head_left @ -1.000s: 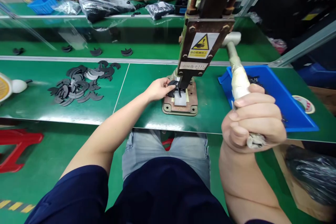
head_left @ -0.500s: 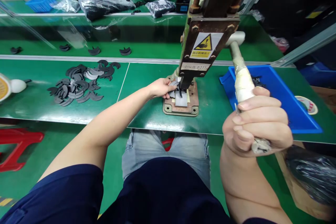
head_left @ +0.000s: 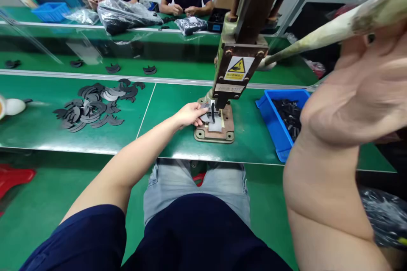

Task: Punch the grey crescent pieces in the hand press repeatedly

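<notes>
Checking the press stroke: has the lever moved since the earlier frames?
Yes. Against the warning sign, the lever has swung up and right in view; its taped part sat below sign level, now above.

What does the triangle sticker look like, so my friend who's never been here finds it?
Find the tall press on the green table. Look at the dark plate on its front. The upper warning sticker shows a black hand inside a yellow triangle, unlike the written label below.
</notes>
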A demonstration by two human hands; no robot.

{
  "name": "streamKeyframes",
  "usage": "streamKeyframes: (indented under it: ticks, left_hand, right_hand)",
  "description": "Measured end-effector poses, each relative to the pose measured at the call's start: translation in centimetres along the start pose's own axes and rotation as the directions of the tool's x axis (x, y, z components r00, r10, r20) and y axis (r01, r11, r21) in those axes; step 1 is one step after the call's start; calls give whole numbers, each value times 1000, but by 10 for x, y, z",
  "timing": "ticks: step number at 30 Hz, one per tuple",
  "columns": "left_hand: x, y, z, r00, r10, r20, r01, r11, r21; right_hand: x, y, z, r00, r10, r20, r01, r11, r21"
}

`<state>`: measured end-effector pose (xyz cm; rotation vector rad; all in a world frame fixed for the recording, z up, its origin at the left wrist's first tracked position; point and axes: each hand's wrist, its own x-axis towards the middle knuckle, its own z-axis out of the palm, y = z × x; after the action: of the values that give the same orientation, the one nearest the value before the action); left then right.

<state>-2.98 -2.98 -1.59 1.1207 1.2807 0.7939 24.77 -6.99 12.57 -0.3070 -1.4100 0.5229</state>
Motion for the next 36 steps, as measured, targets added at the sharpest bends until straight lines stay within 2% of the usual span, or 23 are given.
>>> streamKeyframes:
  ticks: [1,2,4,6,9,11,13,19,27,29,30,33,34,36]
  left_hand:
    - [-9,0,-2,999,38,-4,-38,999,-17]
    - [-19,1,-4,997,71,0,-71,997,-29]
    - [-40,2,-7,992,124,26,-123,991,-46]
    - [-61,3,-9,986,159,58,-155,986,-67]
    - [-86,4,-5,978,178,104,-168,981,-98]
    - [-97,4,1,977,171,129,-158,982,-100]
    - [-105,3,7,976,160,149,-147,985,-91]
    - [-116,0,15,968,155,197,-142,987,-79]
    - [-110,-4,3,981,141,136,-149,988,48]
    - [-113,-5,3,980,187,72,-192,979,70]
    - [-115,-5,4,972,237,5,-236,968,82]
    - [-123,-5,9,899,397,-188,-372,915,155]
    - [-124,-6,11,885,418,-205,-388,906,171]
    - [-125,-7,13,905,387,-176,-366,920,144]
  right_hand:
    - [-2,3,0,994,-70,-89,65,996,-63]
    - [-10,9,2,984,-103,-146,78,983,-168]
    - [-40,25,6,987,-50,-152,1,951,-309]
    - [-83,43,15,991,135,-9,-130,937,-323]
    - [-144,59,34,907,370,200,-290,895,-338]
    - [-171,62,48,866,437,245,-343,873,-346]
    - [-186,61,57,859,459,227,-365,860,-356]
    - [-196,55,60,883,438,168,-342,845,-410]
    - [-177,44,52,873,381,304,-203,852,-483]
    - [-173,42,48,866,356,352,-156,860,-485]
    - [-172,42,47,863,345,368,-138,863,-486]
    - [-170,40,45,859,324,397,-101,867,-489]
    - [-170,39,45,857,320,404,-93,867,-489]
    - [-171,38,46,853,315,416,-83,869,-488]
